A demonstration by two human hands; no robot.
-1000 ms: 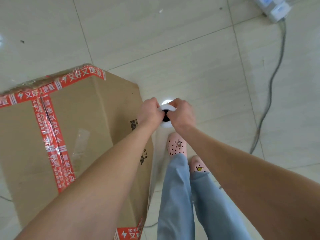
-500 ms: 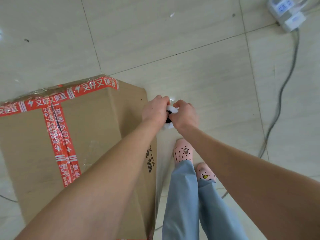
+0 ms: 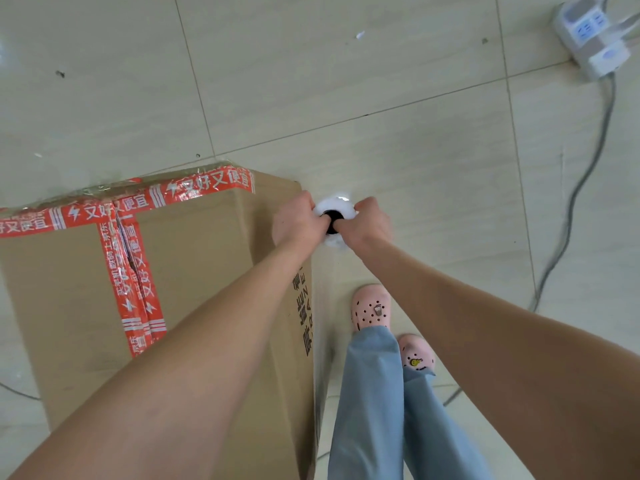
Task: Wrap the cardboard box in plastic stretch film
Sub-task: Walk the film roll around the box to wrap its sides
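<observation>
A tall cardboard box (image 3: 194, 271) sealed with red printed tape stands on the tiled floor at the left. Clear film glints along its far top edge and down its right side. Just off the box's far right corner, a white roll of stretch film (image 3: 335, 211) stands upright, seen end-on with its dark core showing. My left hand (image 3: 299, 220) grips the roll's top from the left, and my right hand (image 3: 367, 223) grips it from the right, fingers hooked into the core. The rest of the roll is hidden below my hands.
My legs in blue trousers and pink clogs (image 3: 370, 306) stand close to the box's right side. A white power strip (image 3: 588, 39) lies at the top right, and its grey cable (image 3: 575, 188) runs down the floor on the right.
My hands and the roll have moved forward along the box's right side toward its far corner. The view has shifted forward with them, and the roll's dark core shows more plainly.
</observation>
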